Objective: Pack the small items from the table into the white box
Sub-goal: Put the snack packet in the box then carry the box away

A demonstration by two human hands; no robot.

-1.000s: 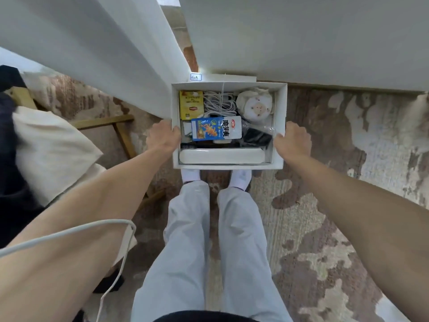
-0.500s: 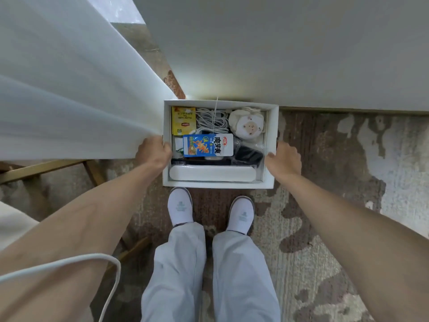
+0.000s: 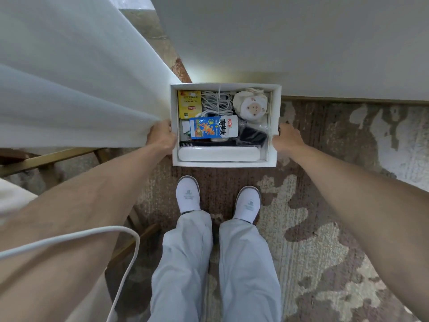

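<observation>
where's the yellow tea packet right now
In the head view, the yellow tea packet lies in the white box's far left corner, beside the coiled white cable, above the blue snack pack.

I see the white box (image 3: 224,163) open-topped, level, up off the patterned floor, gripped at both side walls. Packed full. Far left corner: yellow tea packet (image 3: 189,103), flat. Beside it, coiled white cable (image 3: 217,103). Far right corner: round white bundle (image 3: 251,108) with brown dots. Middle: blue-and-white snack pouch (image 3: 213,127), flat, lying over other items. To its right, dark item in clear plastic (image 3: 253,135). Along the near wall: long white rounded case (image 3: 218,154), lying crosswise. A thin black comb (image 3: 195,143) lies just behind the case.
</observation>
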